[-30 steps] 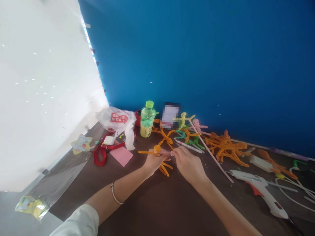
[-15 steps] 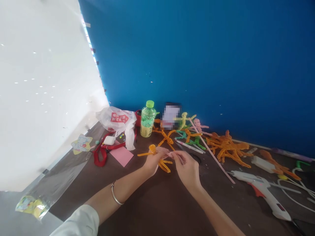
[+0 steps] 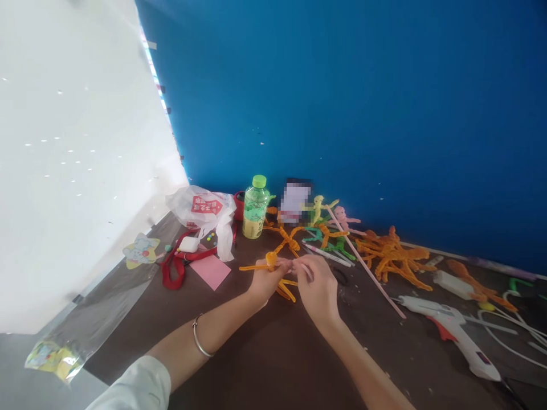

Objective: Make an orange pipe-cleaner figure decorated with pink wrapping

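Note:
My left hand (image 3: 264, 286) is closed around the middle of an orange pipe-cleaner figure (image 3: 271, 260). Its coiled head and one arm stick out above the thumb, and its legs show below the fingers. Pinched in my right hand (image 3: 318, 291) is a short pink pipe cleaner (image 3: 306, 272), held against the figure where the fingertips of both hands meet. Fingers hide most of that spot. Just behind the hands lies another orange pipe-cleaner figure (image 3: 288, 239).
A drink bottle (image 3: 255, 212) and plastic bag (image 3: 200, 208) stand behind. Pink paper (image 3: 211, 271) and a red strap (image 3: 173, 276) lie left. To the right are a long pink pipe cleaner (image 3: 367, 265), piled orange figures (image 3: 391, 256) and a glue gun (image 3: 455, 330).
My right hand has rolled over and its fingers have curled further around the pink pipe cleaner. The orange figure's head has shifted slightly right, with my left hand still holding it.

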The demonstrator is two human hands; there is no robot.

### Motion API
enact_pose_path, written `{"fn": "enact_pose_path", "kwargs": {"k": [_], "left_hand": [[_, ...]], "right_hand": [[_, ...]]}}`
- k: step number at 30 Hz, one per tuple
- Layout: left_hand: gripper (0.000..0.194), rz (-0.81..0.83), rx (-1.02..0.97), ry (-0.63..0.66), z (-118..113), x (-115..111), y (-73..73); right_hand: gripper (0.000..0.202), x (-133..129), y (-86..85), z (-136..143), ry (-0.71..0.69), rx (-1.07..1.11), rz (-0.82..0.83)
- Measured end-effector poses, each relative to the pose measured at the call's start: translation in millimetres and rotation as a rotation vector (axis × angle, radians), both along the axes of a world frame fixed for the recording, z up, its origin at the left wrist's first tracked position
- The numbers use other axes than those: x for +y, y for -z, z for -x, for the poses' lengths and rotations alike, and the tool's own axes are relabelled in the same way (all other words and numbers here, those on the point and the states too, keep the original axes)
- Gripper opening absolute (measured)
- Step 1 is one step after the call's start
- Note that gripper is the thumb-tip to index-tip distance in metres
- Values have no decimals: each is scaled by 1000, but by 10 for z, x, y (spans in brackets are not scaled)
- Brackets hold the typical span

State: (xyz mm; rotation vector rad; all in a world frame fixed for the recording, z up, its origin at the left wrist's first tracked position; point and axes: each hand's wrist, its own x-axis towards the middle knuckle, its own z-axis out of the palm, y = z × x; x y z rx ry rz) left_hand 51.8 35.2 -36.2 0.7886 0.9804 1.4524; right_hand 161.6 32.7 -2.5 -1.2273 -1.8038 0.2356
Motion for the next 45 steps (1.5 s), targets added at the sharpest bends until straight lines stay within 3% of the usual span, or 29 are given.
{"fn": "enact_pose_path", "kwargs": {"k": [6,10,13,17,21,25,31,37,41,45], "left_hand": [[23,53,-299,58,9,23,22],[19,77,-363,104,40,36,33],[16,78,-368,156,70,43,32],[14,128,-467,276,98,44,9],[15,165,-478,352,120,44,-28],[19,173,-393,445,147,40,-71],[22,88,-188,356,138,29,-109],[22,88,-51,223,71,31,-81],[17,93,-24,102,48,32,-71],[19,84,-25,49,33,35,-47]], "right_hand": [[15,-15,108,50,-104,-15,-219],[25,-30,148,17,-168,-2,-248],[23,-48,171,2,-142,37,-187],[16,-33,184,-45,-114,104,21],[18,41,136,-171,-209,127,173],[22,159,4,-353,-325,3,246],[26,333,-333,-508,-434,-452,53],[22,348,-517,-365,-327,-902,-153],[19,277,-460,-230,-231,-922,-202],[21,156,-347,-117,-89,-765,-164]]}}
